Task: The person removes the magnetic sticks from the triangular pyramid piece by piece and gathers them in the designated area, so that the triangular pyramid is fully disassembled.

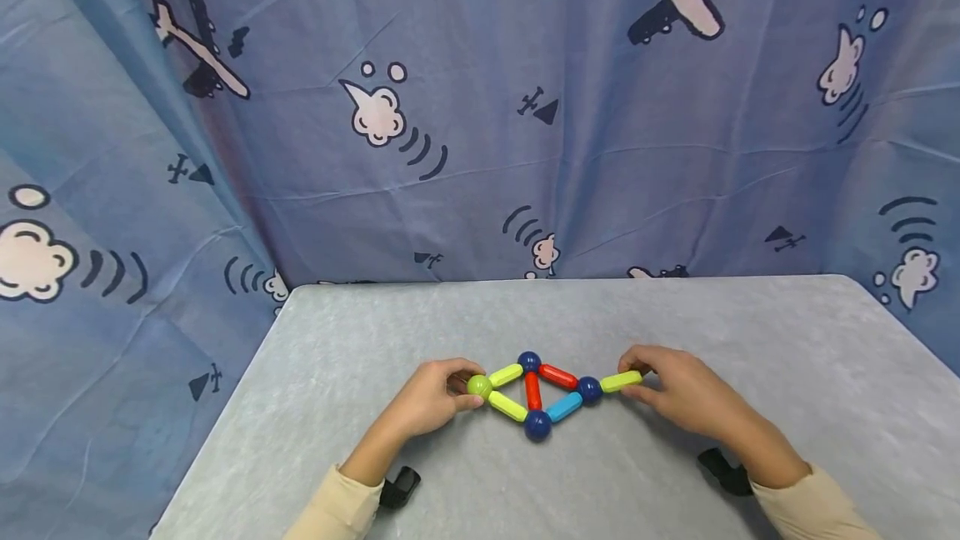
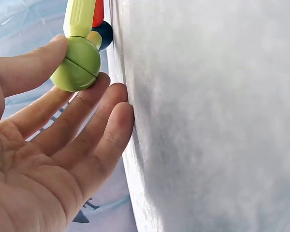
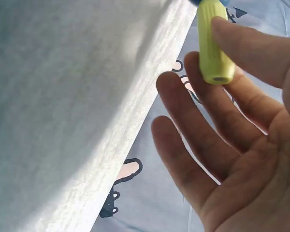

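My left hand (image 1: pixel 432 397) pinches a green ball (image 1: pixel 480 387) between thumb and fingers; the left wrist view shows the ball (image 2: pixel 76 64) close up. Two yellow-green rods (image 1: pixel 507 406) run from it to two dark blue balls (image 1: pixel 537 425), which a red rod (image 1: pixel 533 391) joins. Another red rod (image 1: pixel 558 376) and a blue rod (image 1: pixel 565 407) meet at a third dark blue ball (image 1: pixel 589 390). From that ball a yellow-green rod (image 1: pixel 622 382) sticks out to the right. My right hand (image 1: pixel 686 390) pinches its outer end; the rod (image 3: pixel 213 46) also shows in the right wrist view.
The pieces are over a table with a pale grey cloth (image 1: pixel 375 323). Behind it hangs a blue curtain (image 1: pixel 465 107) printed with planes and clouds. Black wrist straps (image 1: pixel 401 487) show below the hands, near the beige sleeves (image 1: pixel 337 507).
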Available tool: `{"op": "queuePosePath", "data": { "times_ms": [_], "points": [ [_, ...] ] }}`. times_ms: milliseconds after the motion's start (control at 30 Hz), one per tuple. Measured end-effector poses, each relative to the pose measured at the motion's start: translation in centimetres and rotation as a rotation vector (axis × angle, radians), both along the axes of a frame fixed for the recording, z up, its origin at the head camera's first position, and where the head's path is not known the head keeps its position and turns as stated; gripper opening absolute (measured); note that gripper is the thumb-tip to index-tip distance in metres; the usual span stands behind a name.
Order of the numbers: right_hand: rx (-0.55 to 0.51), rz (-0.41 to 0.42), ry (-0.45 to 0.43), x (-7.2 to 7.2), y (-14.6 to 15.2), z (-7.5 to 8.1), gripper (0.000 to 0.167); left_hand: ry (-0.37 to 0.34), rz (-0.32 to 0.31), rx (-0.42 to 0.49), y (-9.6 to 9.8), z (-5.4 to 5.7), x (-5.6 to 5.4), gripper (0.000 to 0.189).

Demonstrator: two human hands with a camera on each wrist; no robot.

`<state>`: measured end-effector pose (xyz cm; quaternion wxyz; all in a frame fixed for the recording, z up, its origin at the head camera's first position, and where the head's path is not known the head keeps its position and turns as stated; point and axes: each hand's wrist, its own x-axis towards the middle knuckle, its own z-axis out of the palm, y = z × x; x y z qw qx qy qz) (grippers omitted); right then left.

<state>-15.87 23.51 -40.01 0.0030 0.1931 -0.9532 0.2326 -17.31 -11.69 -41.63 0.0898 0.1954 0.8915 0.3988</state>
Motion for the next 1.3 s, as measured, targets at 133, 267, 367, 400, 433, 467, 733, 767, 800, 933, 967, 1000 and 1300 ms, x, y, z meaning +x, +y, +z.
{"op": "queuePosePath", "data": {
  "times_ms": [133,267,367,400,433,467,733,767,800,933,967,1000,1300],
  "points": [
    [0.015,0.014,-0.039,0.0,0.4,-0.5,0.018,-0.018,-0.003,-0.041,0.1,-0.2,-0.1,0.03],
    [0.032,0.019,-0.041,-0.2,0.7,-1.0,0.019,-0.023,-0.003,-0.085,0.2,-0.5,-0.1,0.03],
    [0.039,0.018,-0.036,-0.3,0.7,-1.1,0.019,-0.018,0.0,-0.097,0.3,-0.6,-0.1,0.029],
    [0.04,0.018,-0.036,-0.3,0.7,-1.1,0.019,-0.016,-0.001,-0.098,0.3,-0.6,0.0,0.029],
    [0.041,0.017,-0.037,-0.3,0.7,-1.2,0.019,-0.016,-0.002,-0.099,0.3,-0.6,0.0,0.029],
    [0.044,0.016,-0.038,-0.3,0.7,-1.2,0.019,-0.014,-0.004,-0.1,0.3,-0.7,0.0,0.029],
    [0.059,0.02,-0.031,-0.3,0.9,-1.4,0.019,0.011,-0.015,-0.106,0.5,-0.9,0.0,0.029],
    [0.062,0.018,-0.026,-0.3,0.8,-1.3,0.019,0.018,-0.017,-0.109,0.5,-0.9,0.0,0.029],
    [0.06,0.021,-0.015,-0.2,0.7,-1.2,0.02,0.025,-0.02,-0.112,0.6,-0.9,0.0,0.03],
    [0.042,0.042,0.015,0.5,-0.4,-0.4,0.024,0.052,-0.031,-0.139,0.9,-0.7,0.2,0.032],
    [0.038,0.051,0.021,0.8,-0.9,-0.1,0.025,0.053,-0.034,-0.143,1.0,-0.7,0.3,0.032],
    [0.033,0.064,0.024,1.0,-1.4,0.2,0.027,0.051,-0.037,-0.141,1.1,-0.6,0.4,0.032],
    [0.071,0.239,0.051,3.0,-6.1,0.7,0.024,0.079,-0.086,-0.137,3.0,-0.1,1.9,0.029]
  ]
}}
